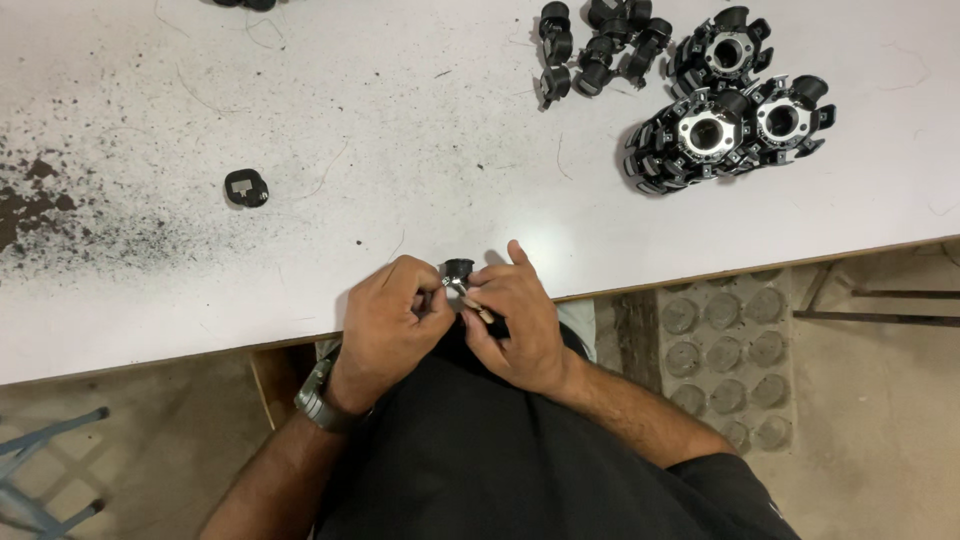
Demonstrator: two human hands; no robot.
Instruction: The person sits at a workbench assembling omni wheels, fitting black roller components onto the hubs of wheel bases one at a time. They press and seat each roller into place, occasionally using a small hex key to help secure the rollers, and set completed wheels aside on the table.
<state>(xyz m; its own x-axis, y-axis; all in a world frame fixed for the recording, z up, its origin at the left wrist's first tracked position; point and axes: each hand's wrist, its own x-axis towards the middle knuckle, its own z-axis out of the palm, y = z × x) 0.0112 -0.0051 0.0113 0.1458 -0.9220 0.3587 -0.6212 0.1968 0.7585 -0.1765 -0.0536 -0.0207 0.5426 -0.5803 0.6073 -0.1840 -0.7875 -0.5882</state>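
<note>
Both hands pinching at bench front edge: left hand [395,315] and right hand [520,320] gripping one small black part [458,270]. Three finished ring assemblies [730,105] sitting far right corner; loose black parts [595,45] waiting.

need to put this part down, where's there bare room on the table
Widest free patch: mid-table, between the lone black part and the loose black pieces. Another strip runs along the near edge right of the right hand, below the ring assemblies. The far right corner is crowded; the left side is strewn with black grit.
</note>
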